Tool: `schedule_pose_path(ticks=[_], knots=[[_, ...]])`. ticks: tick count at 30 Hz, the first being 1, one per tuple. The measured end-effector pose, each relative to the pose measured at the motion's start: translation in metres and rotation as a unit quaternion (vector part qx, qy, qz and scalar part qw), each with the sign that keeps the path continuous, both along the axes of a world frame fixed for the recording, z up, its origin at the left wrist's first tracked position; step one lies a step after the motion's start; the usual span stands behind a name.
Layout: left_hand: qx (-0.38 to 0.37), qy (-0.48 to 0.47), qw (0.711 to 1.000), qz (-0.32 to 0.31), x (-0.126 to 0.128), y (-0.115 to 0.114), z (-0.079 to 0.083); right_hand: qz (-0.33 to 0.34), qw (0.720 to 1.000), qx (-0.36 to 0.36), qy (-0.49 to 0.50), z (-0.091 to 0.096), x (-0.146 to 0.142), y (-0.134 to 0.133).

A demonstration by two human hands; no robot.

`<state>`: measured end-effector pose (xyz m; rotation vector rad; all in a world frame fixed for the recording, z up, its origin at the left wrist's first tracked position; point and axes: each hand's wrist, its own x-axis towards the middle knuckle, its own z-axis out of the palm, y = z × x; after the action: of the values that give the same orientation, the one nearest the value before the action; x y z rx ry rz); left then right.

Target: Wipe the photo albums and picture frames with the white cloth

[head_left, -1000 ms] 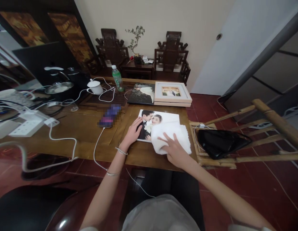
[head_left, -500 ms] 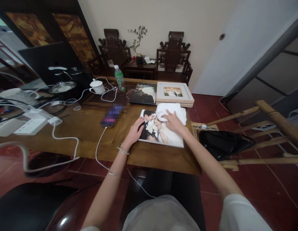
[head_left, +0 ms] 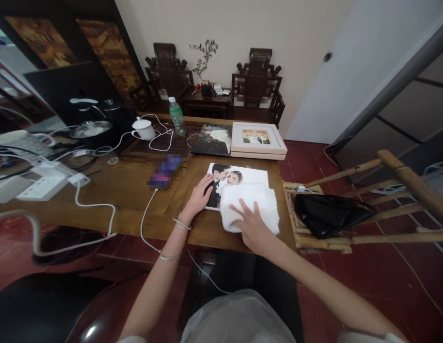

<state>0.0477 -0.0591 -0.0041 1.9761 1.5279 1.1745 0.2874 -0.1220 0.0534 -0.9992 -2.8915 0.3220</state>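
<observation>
A wedding photo panel (head_left: pixel 250 172) lies flat near the front edge of the wooden table. My left hand (head_left: pixel 200 195) rests on its left edge, fingers stretched out, holding nothing. A folded white cloth (head_left: pixel 266 205) covers the lower right part of the picture and hangs over its near edge. On top of the cloth is my right hand (head_left: pixel 252 221), its fingers somewhat spread as it grips and presses the cloth down. The thumb is partly hidden in the folds.
Behind the panel lie a dark photo panel (head_left: pixel 212 138) and light wooden frames (head_left: pixel 259 153), stacked. To the left are a phone (head_left: pixel 166 171) on a cable, a green bottle (head_left: pixel 177 116), a lidded white cup (head_left: pixel 144 129) and power strips (head_left: pixel 46 183). A bamboo chair (head_left: pixel 350 169) holds a black bag (head_left: pixel 330 214).
My right hand has drawn the white cloth from the panel's upper right down toward me, to its lower right. My left hand stays in place on the left edge.
</observation>
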Motion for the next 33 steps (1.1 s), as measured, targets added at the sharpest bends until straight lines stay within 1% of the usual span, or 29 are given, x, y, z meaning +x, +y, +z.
schedule_pose_path(ticks=[3, 5, 7, 10, 18, 20, 22, 25, 28, 30, 33], knots=[[0.001, -0.002, 1.000, 0.000, 0.000, 0.000, 0.001, 0.021, 1.000, -0.016, -0.005, 0.003, 0.000, -0.012], [0.003, -0.004, 1.000, 0.000, 0.000, 0.000, 0.001, 0.028, 0.999, -0.018, -0.006, 0.004, -0.002, -0.008], [0.005, -0.006, 1.000, -0.002, 0.000, 0.000, 0.001, 0.032, 0.999, -0.012, -0.002, 0.004, -0.004, 0.002], [0.003, -0.007, 1.000, -0.005, 0.000, 0.000, 0.001, 0.014, 1.000, 0.006, 0.015, 0.002, -0.010, 0.029], [0.006, 0.002, 1.000, -0.003, -0.001, 0.001, -0.002, -0.075, 0.996, 0.018, 0.046, 0.004, -0.026, 0.126], [0.006, 0.002, 1.000, -0.004, -0.002, 0.002, -0.003, -0.092, 0.994, 0.017, 0.051, 0.004, -0.027, 0.142], [0.008, -0.002, 1.000, -0.004, -0.002, 0.002, -0.004, -0.101, 0.993, 0.018, 0.056, 0.003, -0.027, 0.152], [0.012, -0.006, 1.000, -0.003, -0.002, 0.002, -0.004, -0.107, 0.992, 0.026, 0.060, 0.001, -0.027, 0.154], [0.011, -0.002, 1.000, -0.001, -0.001, 0.002, -0.003, -0.100, 0.993, 0.038, 0.057, -0.002, -0.027, 0.141], [0.008, 0.003, 1.000, 0.000, -0.001, 0.001, -0.003, -0.085, 0.994, 0.043, 0.048, -0.003, -0.026, 0.123], [0.006, 0.004, 1.000, 0.001, -0.001, 0.002, -0.003, -0.063, 0.997, 0.045, 0.024, -0.005, -0.022, 0.084]])
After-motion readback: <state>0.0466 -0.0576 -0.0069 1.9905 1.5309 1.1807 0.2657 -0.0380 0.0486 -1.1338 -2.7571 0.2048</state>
